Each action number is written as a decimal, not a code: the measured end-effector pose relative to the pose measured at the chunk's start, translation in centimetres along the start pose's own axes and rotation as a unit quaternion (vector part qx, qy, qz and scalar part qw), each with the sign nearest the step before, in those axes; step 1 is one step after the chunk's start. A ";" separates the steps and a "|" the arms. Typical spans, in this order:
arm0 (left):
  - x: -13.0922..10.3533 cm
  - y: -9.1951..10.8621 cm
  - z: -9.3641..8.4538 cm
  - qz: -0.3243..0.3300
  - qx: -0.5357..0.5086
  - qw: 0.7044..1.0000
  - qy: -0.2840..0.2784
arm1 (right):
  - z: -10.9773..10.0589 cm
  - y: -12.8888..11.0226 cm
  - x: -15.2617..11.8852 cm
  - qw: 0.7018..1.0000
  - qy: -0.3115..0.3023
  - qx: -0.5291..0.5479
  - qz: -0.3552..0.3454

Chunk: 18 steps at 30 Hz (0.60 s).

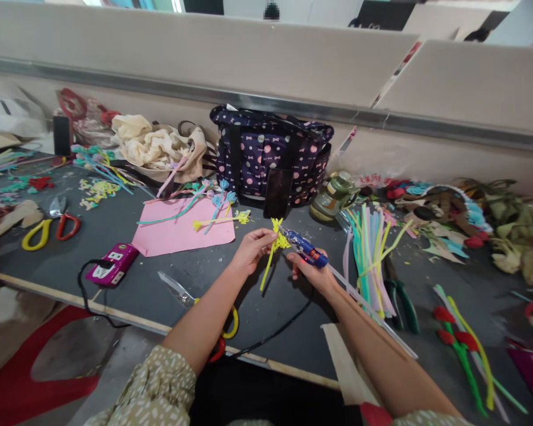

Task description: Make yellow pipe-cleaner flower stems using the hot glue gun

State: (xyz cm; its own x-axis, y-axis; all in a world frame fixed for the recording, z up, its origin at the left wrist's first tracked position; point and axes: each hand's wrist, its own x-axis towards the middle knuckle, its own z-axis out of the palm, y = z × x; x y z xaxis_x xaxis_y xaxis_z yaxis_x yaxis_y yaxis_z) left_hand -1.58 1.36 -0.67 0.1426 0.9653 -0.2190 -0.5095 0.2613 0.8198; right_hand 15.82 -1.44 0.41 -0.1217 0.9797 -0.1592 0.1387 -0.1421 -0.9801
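Note:
Between the fingers of my left hand (254, 248) is a yellow pipe-cleaner flower (282, 239), its stem slanting down toward the table. My right hand (315, 275) grips a blue glue gun (302, 247), with a clear glue stick (373, 310) jutting far out of its back. The gun's nozzle is at the flower; whether it touches, I cannot tell. A black cord curves below my right hand. Beyond my left hand, several finished pipe-cleaner flowers (217, 222) lie on and beside a pink sheet (173, 239).
Scissors (177, 290) lie partly beneath my left forearm. A purple box with a cord (114, 264) sits left. At the back stand a patterned bag (266, 148), a phone (278, 194) and a green bottle (333, 198). Pipe cleaners (368, 254) and pliers (402, 299) are right.

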 end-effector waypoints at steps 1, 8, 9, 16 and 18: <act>0.0 0.0 0.0 0.000 0.001 1.000 -0.001 | 0.0 0.0 0.0 1.000 0.000 0.001 -0.001; 0.0 -0.1 0.0 -0.001 0.004 1.000 0.004 | 0.0 0.0 0.0 1.000 -0.001 -0.004 0.010; 0.1 -0.1 -0.1 -0.001 0.007 1.000 0.005 | 0.0 0.1 0.0 1.000 -0.001 -0.003 0.010; 0.1 0.0 0.0 0.063 0.068 0.996 0.021 | 0.0 0.1 0.0 1.000 -0.018 0.010 0.004; 0.0 0.2 0.1 0.080 0.085 0.993 0.027 | 0.1 -0.1 0.0 1.000 -0.019 0.019 0.007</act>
State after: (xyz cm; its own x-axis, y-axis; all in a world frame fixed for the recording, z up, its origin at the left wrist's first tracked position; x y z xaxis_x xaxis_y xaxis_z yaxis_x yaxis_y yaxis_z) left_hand -1.59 1.40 -0.50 0.0226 0.9944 -0.1034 -0.3711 0.1044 0.9227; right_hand 15.69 -1.42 0.49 -0.1583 0.9715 -0.1762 0.1037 -0.1611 -0.9815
